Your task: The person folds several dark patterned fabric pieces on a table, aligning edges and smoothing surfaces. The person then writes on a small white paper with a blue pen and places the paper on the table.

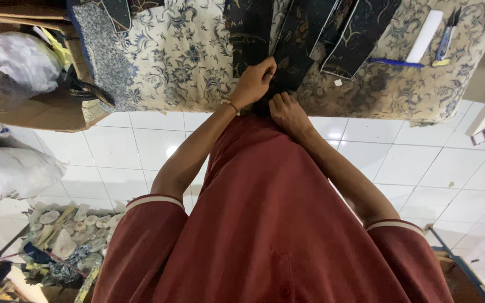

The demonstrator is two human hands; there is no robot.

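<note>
Where the flowered cloth hangs over the table edge, a dark strip of patterned fabric is held by both hands. The strip is black with thin gold-brown swirls, and a pale edge can be seen along one side. It lies slanted on the cloth, and its near end is bunched at the table edge. The left hand is closed on that near end from above, with the fingers curled tight. The right hand is set just below it, close beside the left, and the same strip is pinched by it at the edge. More dark strips of the same kind are laid side by side on the cloth, just beside the held one. Farther right, a blue pen, a white stick and small scissors are seen on the cloth, well apart from the hands. A clear bag is seen at the left by a brown box. White floor tiles are seen under the table. Much of the lower view is filled by a red shirt, so the part of the strip below the hands is hidden. A pile of scraps lies on the floor at the lower left.
</note>
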